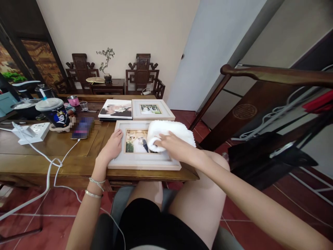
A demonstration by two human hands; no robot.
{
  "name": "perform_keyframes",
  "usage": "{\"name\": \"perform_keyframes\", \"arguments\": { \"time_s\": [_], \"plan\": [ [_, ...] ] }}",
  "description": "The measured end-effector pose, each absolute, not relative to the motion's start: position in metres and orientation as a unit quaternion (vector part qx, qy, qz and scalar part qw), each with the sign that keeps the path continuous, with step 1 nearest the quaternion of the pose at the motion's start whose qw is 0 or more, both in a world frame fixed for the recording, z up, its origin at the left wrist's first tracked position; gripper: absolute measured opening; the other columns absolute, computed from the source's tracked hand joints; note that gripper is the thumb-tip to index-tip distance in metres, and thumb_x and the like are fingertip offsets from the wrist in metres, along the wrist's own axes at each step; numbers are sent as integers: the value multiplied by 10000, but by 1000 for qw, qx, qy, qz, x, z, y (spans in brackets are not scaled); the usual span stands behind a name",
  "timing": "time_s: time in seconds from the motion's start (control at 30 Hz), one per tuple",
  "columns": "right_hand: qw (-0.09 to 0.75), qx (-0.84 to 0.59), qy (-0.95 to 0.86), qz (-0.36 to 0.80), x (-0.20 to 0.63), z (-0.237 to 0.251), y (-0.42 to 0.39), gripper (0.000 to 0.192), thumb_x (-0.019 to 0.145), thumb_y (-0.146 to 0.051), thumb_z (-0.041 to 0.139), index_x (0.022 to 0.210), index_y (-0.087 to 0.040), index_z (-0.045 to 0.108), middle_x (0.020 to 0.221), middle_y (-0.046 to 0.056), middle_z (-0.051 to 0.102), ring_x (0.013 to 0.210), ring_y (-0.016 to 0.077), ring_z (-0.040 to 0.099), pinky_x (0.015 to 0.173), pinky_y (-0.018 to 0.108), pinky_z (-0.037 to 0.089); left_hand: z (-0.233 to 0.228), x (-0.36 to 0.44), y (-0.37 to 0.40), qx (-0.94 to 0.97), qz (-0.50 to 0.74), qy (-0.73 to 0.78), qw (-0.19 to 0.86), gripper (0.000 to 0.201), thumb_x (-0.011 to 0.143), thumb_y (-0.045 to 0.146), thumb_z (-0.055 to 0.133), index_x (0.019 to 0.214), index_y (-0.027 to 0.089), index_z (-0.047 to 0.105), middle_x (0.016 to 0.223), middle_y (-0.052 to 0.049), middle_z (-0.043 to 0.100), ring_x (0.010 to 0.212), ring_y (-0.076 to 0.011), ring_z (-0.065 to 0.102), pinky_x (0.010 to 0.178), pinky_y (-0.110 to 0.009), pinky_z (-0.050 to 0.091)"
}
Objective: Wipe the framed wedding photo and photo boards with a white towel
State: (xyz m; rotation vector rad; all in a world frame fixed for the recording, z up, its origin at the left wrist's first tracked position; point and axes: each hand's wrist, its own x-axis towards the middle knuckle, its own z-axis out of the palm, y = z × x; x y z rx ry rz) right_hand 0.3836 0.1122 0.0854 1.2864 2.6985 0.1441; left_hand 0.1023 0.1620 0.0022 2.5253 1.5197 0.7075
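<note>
The right hand (170,140) rests, fingers curled and pressing down, on a white fluffy cloth (169,133) that lies over the right half of the glass of the near picture frame (144,146). The left hand (113,146) lies flat and open on the frame's left border, steadying it and grasping nothing. The frame lies flat at the near edge of the wooden table (52,152). Judged from the cloth position, wiping is under way: the left part of the glass is uncovered, the right part sits under the cloth. Farther back lie a second frame (152,109) and a photo album (116,109), both untouched. To the left stand a phone (82,128) and a lidded cup (56,113).
</note>
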Motion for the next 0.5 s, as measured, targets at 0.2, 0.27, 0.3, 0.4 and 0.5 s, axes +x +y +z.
{"name": "perform_keyframes", "arguments": {
  "time_s": [0.2,0.27,0.3,0.4,0.5],
  "plan": [
    [69,396,914,-46,390,104,64,571,701,78,414,1137,-216,638,905,66,663,849,223,600,707,285,382,1,102,163,833,233,500,48,496,884,99,334,1335,17,523,1459,-218,478,1431,-276,355,1186,-479,303],
    [65,396,915,-35,378,105,59,582,703,90,404,1149,-205,635,970,84,666,895,224,608,757,296,399,-1,102,163,833,238,497,45,499,877,97,343,1337,32,526,1452,-210,489,1426,-281,363,1182,-494,309],
    [64,390,918,-27,368,105,59,568,705,94,405,1136,-190,642,996,100,666,936,232,610,794,309,406,-1,101,164,833,242,496,43,503,872,95,349,1339,50,529,1447,-196,500,1423,-279,370,1180,-498,312],
    [39,346,937,-13,334,98,64,516,723,81,438,1129,-161,645,1068,134,669,1105,264,582,899,356,418,-2,100,164,832,251,493,40,510,860,89,356,1337,83,538,1437,-165,520,1419,-267,379,1180,-490,318],
    [12,316,949,-7,307,86,72,516,747,51,477,1198,-155,617,1309,156,598,1267,286,501,988,403,404,-1,100,163,833,248,492,50,499,867,105,359,1331,83,541,1445,-165,511,1424,-267,368,1174,-482,331]
  ]
}}
